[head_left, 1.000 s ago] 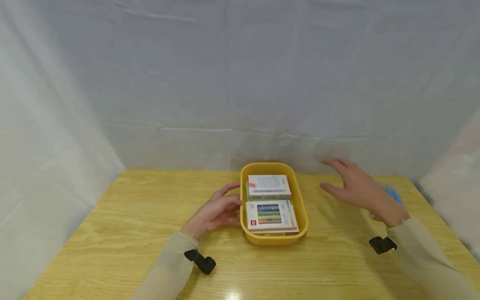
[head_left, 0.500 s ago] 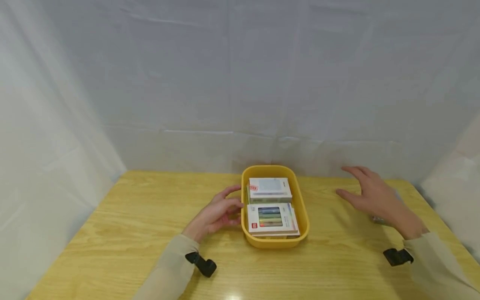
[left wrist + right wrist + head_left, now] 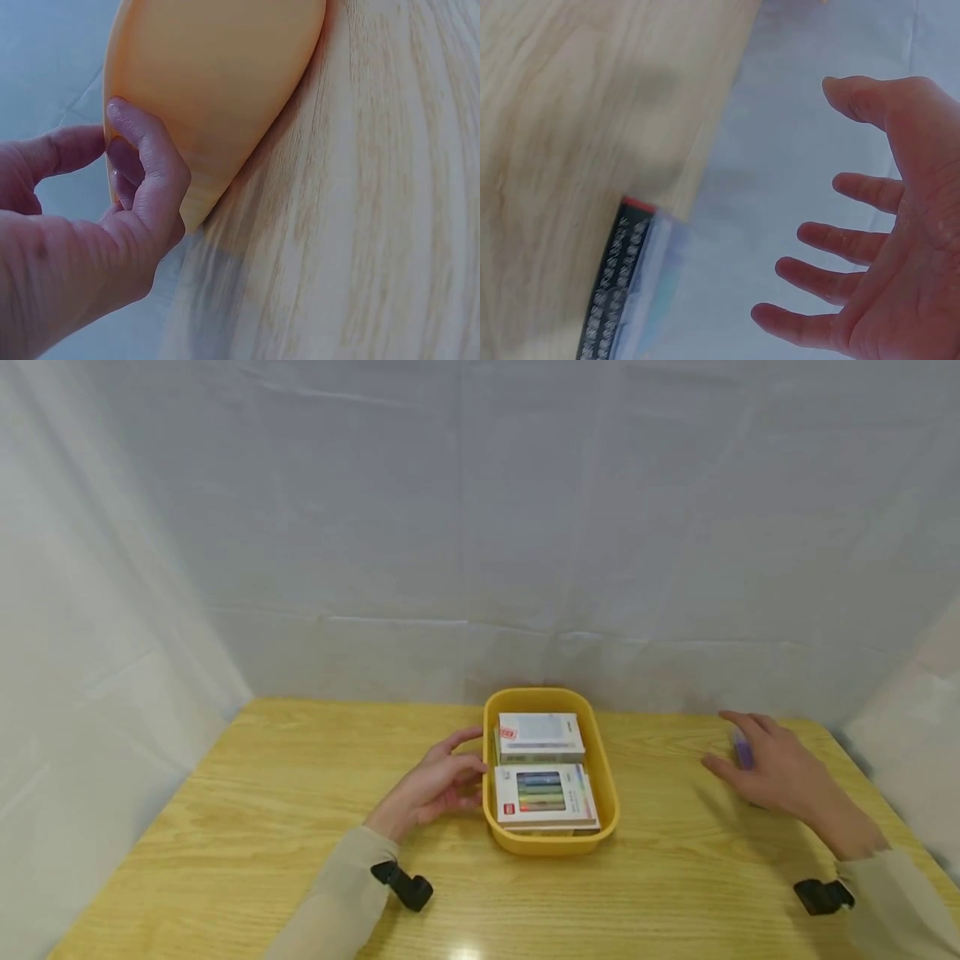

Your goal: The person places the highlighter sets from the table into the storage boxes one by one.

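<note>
My left hand (image 3: pixel 431 785) rests its bent fingers against the left side of a yellow plastic basket (image 3: pixel 611 814). In the left wrist view, the thumb and finger touch the outer wall (image 3: pixel 225 67) and rim. Inside the basket lie a white box with a window onto coloured sticks (image 3: pixel 540 792) and another white box (image 3: pixel 538 731). My right hand (image 3: pixel 780 772) hovers at the right, fingers spread, holding nothing. Under it, mostly hidden, is a package with a purple patch (image 3: pixel 742 752). The right wrist view shows its black side with white lettering (image 3: pixel 615 277).
The wooden table (image 3: pixel 322 802) ends at a pale curtain (image 3: pixel 375 660) behind the basket. More pale sheeting hangs at the left (image 3: pixel 97 677) and right (image 3: pixel 922 760). Each sleeve carries a black wrist mount.
My right hand has moved to the right, away from the basket and over the package, which shows now between thumb and fingers. The left hand and basket have stayed in place.
</note>
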Available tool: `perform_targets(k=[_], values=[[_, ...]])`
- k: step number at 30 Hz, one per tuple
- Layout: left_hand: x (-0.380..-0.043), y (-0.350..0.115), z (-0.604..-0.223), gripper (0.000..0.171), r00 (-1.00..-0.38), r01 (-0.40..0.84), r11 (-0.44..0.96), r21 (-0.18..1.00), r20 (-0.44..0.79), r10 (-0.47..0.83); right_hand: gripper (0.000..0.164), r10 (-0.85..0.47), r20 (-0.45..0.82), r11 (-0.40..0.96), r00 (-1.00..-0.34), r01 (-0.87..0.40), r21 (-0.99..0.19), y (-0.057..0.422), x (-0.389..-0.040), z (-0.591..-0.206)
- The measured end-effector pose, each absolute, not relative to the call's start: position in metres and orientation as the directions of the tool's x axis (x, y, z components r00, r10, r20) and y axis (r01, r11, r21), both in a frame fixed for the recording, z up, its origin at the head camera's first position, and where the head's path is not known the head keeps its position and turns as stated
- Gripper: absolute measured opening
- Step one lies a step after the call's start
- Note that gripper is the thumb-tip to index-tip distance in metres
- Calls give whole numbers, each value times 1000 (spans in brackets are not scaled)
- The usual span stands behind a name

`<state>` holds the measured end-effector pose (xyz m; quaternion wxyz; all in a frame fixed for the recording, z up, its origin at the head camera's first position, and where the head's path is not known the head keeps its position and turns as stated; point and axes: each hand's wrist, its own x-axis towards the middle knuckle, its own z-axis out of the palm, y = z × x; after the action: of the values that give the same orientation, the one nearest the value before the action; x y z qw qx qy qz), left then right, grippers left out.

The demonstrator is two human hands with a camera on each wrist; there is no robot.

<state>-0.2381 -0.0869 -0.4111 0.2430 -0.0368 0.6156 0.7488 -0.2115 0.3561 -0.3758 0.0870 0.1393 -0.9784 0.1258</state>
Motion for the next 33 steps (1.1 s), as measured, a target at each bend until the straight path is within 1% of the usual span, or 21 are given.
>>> perform_targets(k=[6,17,26,29,33], values=[[-239,-86,-410,63,-882,-398,-109,911,-347,319,85,-206,130,936,-970,-234,-263,368,-210,-382],[-239,-86,-412,63,-887,-390,-105,915,-343,311,94,-138,14,951,-990,-136,-278,389,-210,-396],[-238,-85,-413,60,-885,-388,-90,917,-344,313,95,-94,-19,966,-995,-86,-244,398,-210,-403],[-237,-85,-413,60,-886,-386,-92,918,-341,315,98,-73,-55,974,-996,-59,-219,403,-213,-404],[-237,-86,-413,60,-885,-386,-101,917,-337,321,106,-34,-151,982,-988,-5,-188,409,-217,-404]])
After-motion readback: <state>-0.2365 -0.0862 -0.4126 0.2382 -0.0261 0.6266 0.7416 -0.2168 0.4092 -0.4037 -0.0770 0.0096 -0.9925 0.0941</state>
